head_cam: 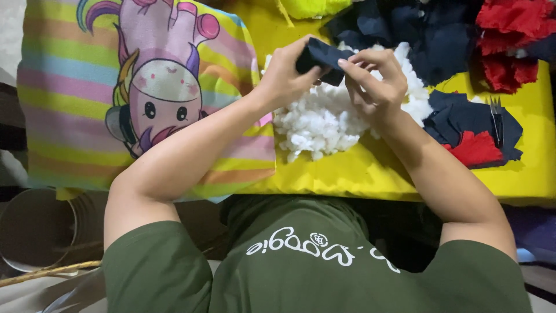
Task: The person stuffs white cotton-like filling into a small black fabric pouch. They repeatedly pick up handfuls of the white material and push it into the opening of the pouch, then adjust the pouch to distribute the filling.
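We note both hands raised over the white stuffing pile (324, 124) on the yellow cloth (370, 168): left hand (284, 75) pinches one end of a small dark navy fabric piece (321, 58), right hand (376, 81) grips its other end with fingertips. Judged step: filling the piece. Next move likely calls for holding it open while pinching up stuffing.

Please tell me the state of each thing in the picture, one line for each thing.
Dark blue fabric piece: held up in both hands.
Left hand: closed on it.
Right hand: pinching it.
White stuffing: loose heap.
Fabric scraps: lying flat.
Scissors: lying unused.
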